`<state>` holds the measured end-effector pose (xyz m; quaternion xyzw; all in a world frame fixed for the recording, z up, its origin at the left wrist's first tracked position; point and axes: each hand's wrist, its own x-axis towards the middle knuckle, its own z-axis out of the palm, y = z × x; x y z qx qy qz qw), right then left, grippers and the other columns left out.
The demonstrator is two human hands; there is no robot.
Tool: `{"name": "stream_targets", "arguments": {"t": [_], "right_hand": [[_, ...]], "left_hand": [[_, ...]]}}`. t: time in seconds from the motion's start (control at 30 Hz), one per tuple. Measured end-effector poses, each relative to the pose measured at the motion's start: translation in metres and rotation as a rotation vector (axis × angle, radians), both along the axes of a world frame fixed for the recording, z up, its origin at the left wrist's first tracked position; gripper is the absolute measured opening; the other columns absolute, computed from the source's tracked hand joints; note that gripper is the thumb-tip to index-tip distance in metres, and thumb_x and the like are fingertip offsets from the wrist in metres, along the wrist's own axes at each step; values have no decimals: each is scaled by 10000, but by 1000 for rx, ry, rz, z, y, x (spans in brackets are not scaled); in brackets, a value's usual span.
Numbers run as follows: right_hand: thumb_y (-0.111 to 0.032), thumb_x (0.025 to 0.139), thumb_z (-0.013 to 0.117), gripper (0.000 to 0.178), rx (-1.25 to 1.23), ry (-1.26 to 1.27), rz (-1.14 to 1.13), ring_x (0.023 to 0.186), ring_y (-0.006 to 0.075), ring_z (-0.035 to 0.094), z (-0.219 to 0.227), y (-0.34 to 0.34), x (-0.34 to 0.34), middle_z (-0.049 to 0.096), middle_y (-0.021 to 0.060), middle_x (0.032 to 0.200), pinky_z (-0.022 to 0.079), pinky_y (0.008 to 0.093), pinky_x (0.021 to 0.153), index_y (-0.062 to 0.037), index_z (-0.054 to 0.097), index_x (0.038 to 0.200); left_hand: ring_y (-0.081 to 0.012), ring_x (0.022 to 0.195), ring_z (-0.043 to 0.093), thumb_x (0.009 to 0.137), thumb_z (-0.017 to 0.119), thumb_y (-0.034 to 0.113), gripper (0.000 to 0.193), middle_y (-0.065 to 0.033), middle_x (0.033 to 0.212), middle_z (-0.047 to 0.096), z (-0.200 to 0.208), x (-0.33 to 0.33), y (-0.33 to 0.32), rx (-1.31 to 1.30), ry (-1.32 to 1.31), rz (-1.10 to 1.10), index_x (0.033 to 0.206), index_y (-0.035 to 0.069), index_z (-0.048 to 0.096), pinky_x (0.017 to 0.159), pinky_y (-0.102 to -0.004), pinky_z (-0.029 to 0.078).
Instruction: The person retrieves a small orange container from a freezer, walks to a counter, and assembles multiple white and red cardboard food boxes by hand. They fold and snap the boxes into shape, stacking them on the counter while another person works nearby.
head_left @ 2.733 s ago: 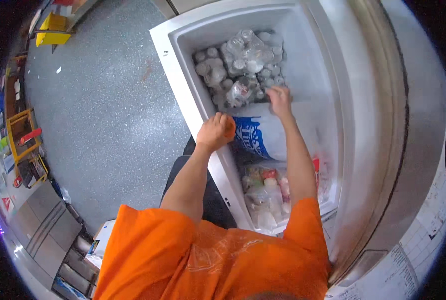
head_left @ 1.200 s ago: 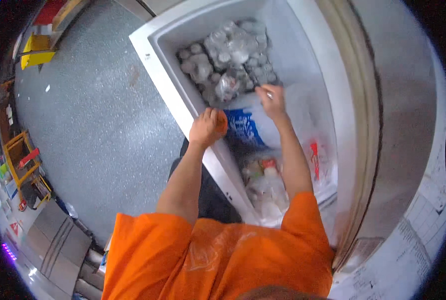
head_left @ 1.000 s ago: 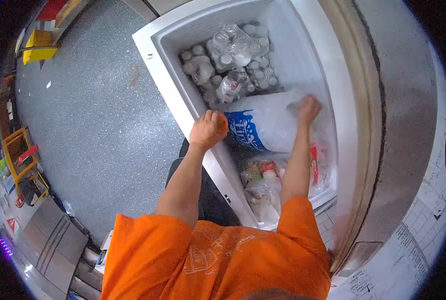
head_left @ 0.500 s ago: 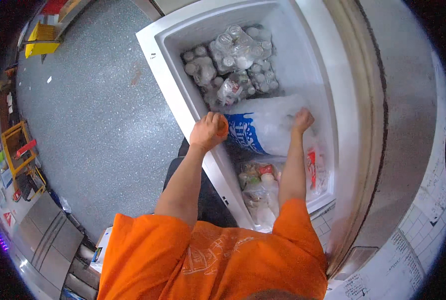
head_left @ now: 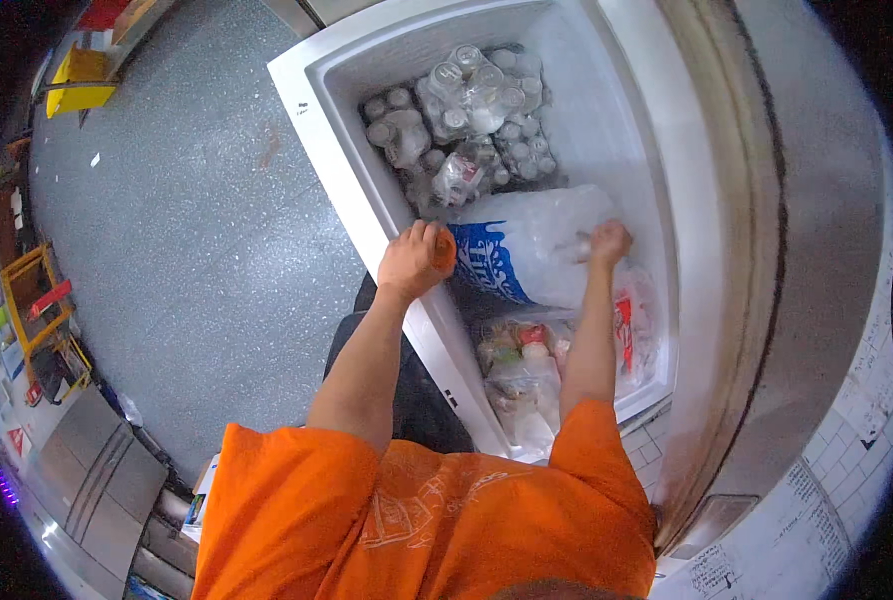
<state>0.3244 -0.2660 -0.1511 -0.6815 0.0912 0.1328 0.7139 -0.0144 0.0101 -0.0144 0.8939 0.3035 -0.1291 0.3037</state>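
A large clear bag of ice [head_left: 557, 245] with a blue printed band lies across the middle of an open white chest freezer [head_left: 352, 200]. At the freezer's left rim, my left hand [head_left: 412, 262] is closed round an orange cup [head_left: 446, 252] whose open side faces the bag. My right hand [head_left: 610, 242] is a fist over the right part of the ice bag. A small greyish shape shows beside its knuckles; what the fingers grip is too unclear to name.
Behind the bag stand shrink-wrapped packs of bottles [head_left: 477, 95]. Nearer me in the freezer lie clear bags of food [head_left: 527, 385] and a red-and-white package [head_left: 624, 330]. The raised freezer lid [head_left: 727, 250] borders the right side. Grey speckled floor [head_left: 207, 220] spreads at left.
My right hand has shifted slightly downward and to the right over the ice bag, and the greyish shape beside it shows more. My left hand stays at the rim with the orange cup.
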Motion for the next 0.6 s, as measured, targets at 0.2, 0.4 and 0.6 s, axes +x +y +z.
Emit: {"name": "stream_targets", "arguments": {"t": [0.2,0.4,0.6], "right_hand": [[-129,838,505,258,300,-47,-302,517,145,392,65,29,30,396,1,594,353,304,526,-138,431,590],[-176,870,516,224,-951,-899,473,556,136,412,-26,16,15,461,28,601,270,284,525,-115,530,654],[-177,859,526,291,290,-240,198,484,157,329,166,112,13,431,33,550,233,297,491,-98,471,584]], "left_hand": [[-340,1044,651,735,810,366,657,-118,1127,587,3,-4,-4,18,-43,30,1268,108,525,877,-450,551],[-339,1034,656,730,817,355,663,-119,1136,589,-4,-4,-2,29,-29,0,1266,95,527,852,-453,562],[-343,1019,662,729,818,355,660,-123,1154,597,0,-4,-4,15,-15,13,1262,91,532,857,-447,561]]}}
